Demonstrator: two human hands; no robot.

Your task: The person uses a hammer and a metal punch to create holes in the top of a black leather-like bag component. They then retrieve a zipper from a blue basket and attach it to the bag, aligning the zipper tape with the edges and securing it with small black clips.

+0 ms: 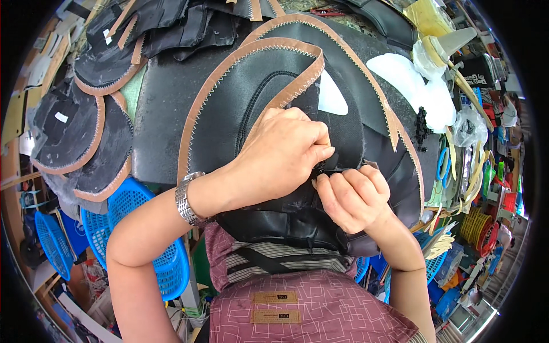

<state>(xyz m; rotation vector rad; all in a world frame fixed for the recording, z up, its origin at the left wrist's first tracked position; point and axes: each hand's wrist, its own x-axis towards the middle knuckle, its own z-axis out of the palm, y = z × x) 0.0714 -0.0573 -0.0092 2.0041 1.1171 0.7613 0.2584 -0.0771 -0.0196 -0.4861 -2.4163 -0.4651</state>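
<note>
Spread before me is a black leather piece (274, 66) edged with a tan strip (197, 111) sewn on in zigzag stitches. The strip's end loops back under my left hand (289, 146). That hand is closed, thumb against curled forefinger, over the leather; whatever it pinches is hidden. Close by on its right, my right hand (354, 197) is closed on the near edge of the black leather, fingers curled. A white patch (333, 97) shows on the leather just beyond my hands. Behind lies another tan-edged black piece (320, 34).
More tan-edged black pieces (68, 128) are stacked at the left, with others (189, 28) at the far side. Blue plastic baskets (171, 268) stand below the table's left. Blue-handled scissors (442, 164), white pieces (400, 74) and a yellow-and-red cord reel (480, 231) are on the right.
</note>
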